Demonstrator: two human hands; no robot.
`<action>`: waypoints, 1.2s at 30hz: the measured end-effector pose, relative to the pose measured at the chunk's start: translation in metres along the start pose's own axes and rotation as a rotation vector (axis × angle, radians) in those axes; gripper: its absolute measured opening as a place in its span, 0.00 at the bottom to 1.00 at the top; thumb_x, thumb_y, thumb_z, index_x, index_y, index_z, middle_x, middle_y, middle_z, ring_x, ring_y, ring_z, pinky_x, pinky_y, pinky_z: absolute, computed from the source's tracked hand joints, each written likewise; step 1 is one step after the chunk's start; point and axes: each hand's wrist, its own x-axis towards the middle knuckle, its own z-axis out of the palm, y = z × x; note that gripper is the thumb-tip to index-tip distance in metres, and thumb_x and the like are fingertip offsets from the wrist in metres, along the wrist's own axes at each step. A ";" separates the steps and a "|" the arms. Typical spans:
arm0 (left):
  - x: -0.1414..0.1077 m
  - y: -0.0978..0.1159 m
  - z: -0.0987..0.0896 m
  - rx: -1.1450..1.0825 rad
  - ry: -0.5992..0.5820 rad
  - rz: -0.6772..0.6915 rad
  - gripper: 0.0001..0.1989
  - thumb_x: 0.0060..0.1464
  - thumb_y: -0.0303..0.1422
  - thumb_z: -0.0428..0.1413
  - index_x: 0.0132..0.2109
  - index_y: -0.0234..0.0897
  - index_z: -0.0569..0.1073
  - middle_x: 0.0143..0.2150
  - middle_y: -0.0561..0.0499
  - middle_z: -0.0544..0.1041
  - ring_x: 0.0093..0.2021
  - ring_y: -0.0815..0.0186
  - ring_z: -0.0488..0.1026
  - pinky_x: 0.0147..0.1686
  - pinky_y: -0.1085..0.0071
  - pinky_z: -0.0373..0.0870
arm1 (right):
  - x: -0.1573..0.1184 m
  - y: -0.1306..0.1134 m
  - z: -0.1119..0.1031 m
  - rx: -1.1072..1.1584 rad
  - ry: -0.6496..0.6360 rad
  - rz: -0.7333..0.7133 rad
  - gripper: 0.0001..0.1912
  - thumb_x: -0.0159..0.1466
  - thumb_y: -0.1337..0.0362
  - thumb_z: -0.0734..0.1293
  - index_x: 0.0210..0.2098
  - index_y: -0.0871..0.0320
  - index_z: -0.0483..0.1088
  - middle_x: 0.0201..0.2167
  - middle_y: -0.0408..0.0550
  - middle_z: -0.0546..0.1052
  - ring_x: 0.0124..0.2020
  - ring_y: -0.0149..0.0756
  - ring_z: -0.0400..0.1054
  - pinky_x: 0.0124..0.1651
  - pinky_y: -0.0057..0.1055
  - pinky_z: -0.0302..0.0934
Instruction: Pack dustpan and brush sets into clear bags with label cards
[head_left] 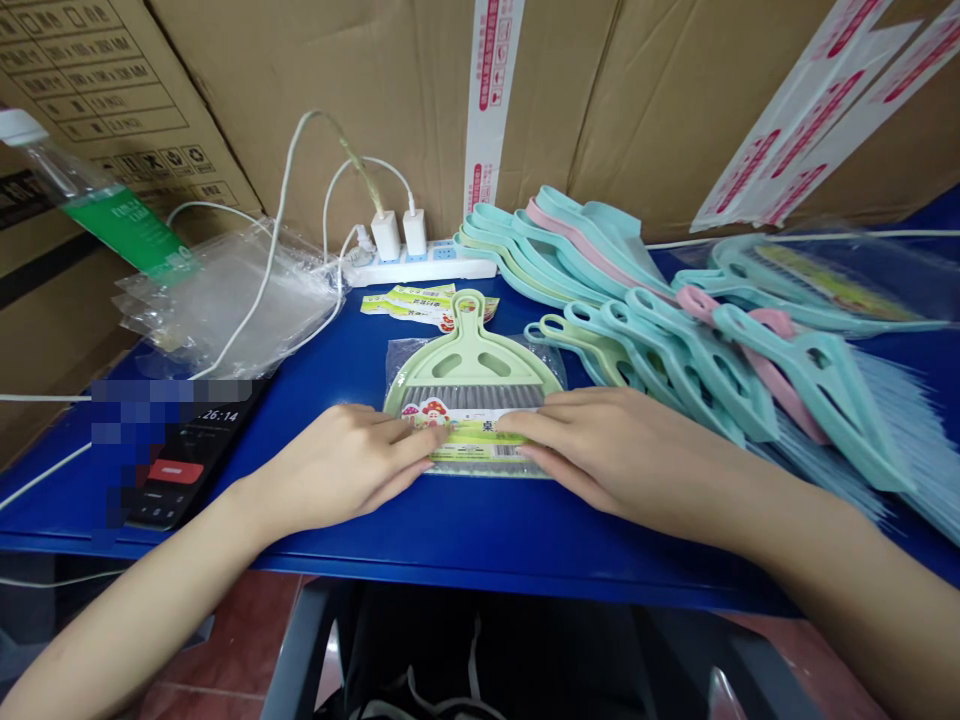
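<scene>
Head view: the fingertips of the left hand [367, 455] are resting on the left part of a printed label [480, 430]; those of the right hand [607, 440] are touching its right part. On both hands the fingers are extending inward, bunched narrowly together — whether they are pinching the label or only pressing it, cannot tell. The hands are facing each other, backs upward, a short gap separating the fingertips. Forearms are slanting in from the lower corners, the wrists hovering over the table's near side.

The label is lying across the lower part of a pale green brush [470, 325] with grey bristles. That brush is sitting on a matching dustpan [400, 388], handles pointing away from the person; clear film [551, 358] is showing around them.

Farther out: spare labels [409, 303] are lying just behind the set. Loose brushes [814, 365] are fanning out to the right, stacked dustpans [574, 245] leaning behind them. On the left, a phone [184, 465] is lying near clear bags [255, 300] and a tilting bottle [124, 220] — all on the blue table [510, 545].
</scene>
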 end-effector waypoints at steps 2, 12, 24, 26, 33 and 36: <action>0.000 0.000 0.000 -0.002 0.005 0.004 0.13 0.69 0.32 0.42 0.48 0.38 0.71 0.33 0.53 0.80 0.27 0.67 0.76 0.29 0.70 0.69 | 0.000 0.000 0.000 0.007 0.011 -0.009 0.13 0.68 0.69 0.58 0.42 0.56 0.74 0.28 0.47 0.79 0.28 0.36 0.71 0.30 0.30 0.58; 0.000 0.000 0.001 0.058 0.029 -0.013 0.13 0.68 0.33 0.42 0.41 0.38 0.71 0.29 0.54 0.79 0.24 0.68 0.74 0.26 0.70 0.67 | 0.000 -0.001 -0.001 -0.012 -0.031 0.020 0.12 0.68 0.69 0.59 0.44 0.58 0.73 0.30 0.49 0.79 0.29 0.39 0.73 0.30 0.32 0.59; 0.002 -0.004 -0.001 0.166 0.180 -0.082 0.21 0.70 0.33 0.40 0.32 0.37 0.73 0.22 0.54 0.75 0.21 0.67 0.72 0.23 0.69 0.62 | 0.000 -0.001 -0.004 -0.021 -0.033 0.010 0.13 0.67 0.70 0.59 0.43 0.58 0.75 0.33 0.50 0.81 0.31 0.40 0.74 0.32 0.33 0.62; 0.001 -0.004 -0.001 0.173 0.169 -0.092 0.21 0.69 0.33 0.40 0.32 0.37 0.73 0.22 0.55 0.75 0.21 0.68 0.71 0.24 0.70 0.62 | 0.000 -0.001 -0.004 -0.013 -0.030 0.011 0.13 0.67 0.70 0.59 0.43 0.58 0.74 0.32 0.50 0.80 0.31 0.39 0.74 0.32 0.33 0.61; -0.001 -0.005 -0.002 0.174 0.186 -0.133 0.24 0.69 0.33 0.39 0.30 0.37 0.74 0.21 0.53 0.75 0.20 0.67 0.71 0.23 0.69 0.62 | 0.000 0.000 -0.002 -0.012 -0.036 0.005 0.14 0.67 0.70 0.58 0.44 0.58 0.74 0.31 0.49 0.80 0.30 0.39 0.73 0.31 0.32 0.60; -0.002 -0.005 -0.003 0.154 0.190 -0.209 0.25 0.70 0.34 0.37 0.31 0.37 0.74 0.23 0.53 0.78 0.20 0.67 0.71 0.24 0.69 0.62 | -0.001 0.002 -0.002 -0.009 0.002 -0.011 0.15 0.67 0.70 0.58 0.44 0.57 0.76 0.32 0.49 0.81 0.31 0.39 0.74 0.32 0.33 0.60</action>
